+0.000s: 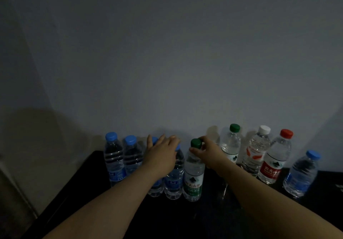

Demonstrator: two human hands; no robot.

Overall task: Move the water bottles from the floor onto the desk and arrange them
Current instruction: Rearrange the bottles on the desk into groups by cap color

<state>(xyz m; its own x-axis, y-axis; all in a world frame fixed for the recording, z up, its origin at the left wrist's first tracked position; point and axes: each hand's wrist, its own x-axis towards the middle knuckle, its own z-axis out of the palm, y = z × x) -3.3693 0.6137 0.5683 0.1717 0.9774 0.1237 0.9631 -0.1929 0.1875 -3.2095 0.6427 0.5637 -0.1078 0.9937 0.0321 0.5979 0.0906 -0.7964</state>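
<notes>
Right hand (206,150) pinching green-capped bottle (193,173) by its cap, left hand (163,150) fingers spread over blue-capped bottles (173,180) (all upright), dark desk (200,218).

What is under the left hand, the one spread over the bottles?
Under the left hand stand two blue-labelled bottles on the dark desk. Only slivers of their blue caps show past it. The hand covers their necks, so contact cannot be confirmed.

Dim, soft footage (warped edges)

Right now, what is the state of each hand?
Left hand: open, over a blue-capped bottle.
Right hand: pinches the nearer green-capped bottle by its cap.
</notes>
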